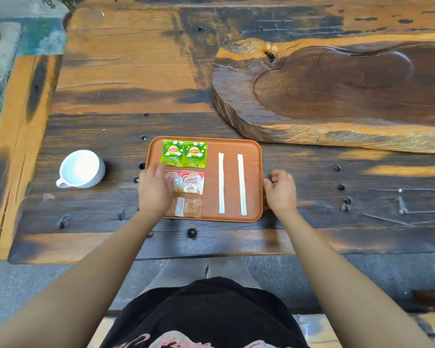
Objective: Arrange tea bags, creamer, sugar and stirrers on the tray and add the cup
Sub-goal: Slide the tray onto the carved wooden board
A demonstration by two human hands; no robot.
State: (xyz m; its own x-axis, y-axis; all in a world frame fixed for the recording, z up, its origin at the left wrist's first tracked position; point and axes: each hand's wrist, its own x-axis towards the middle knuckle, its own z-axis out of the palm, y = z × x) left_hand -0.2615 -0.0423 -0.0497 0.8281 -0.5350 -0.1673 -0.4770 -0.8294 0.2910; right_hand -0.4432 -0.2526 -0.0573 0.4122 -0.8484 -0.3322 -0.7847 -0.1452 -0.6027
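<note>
An orange-brown tray (254, 156) lies on the dark wooden table. Two green tea bags (184, 153) sit side by side at its top left. Below them are red-and-white creamer sachets (192, 182), the left one partly under my left hand. Brown sugar packets (189, 207) lie at the bottom left. Two white wrapped stirrers (231, 183) run lengthwise on the right half. My left hand (155, 190) hovers flat over the tray's left edge, holding nothing. At the tray's right edge, my right hand (280, 190) has loosely curled fingers. A white cup (82, 169) stands on the table left of the tray.
A large carved wooden slab (337, 96) lies beyond the tray to the right. The table's front edge (161, 257) runs below the tray. Dark bolt holes dot the tabletop. A plant pot (69, 18) stands at the far left corner.
</note>
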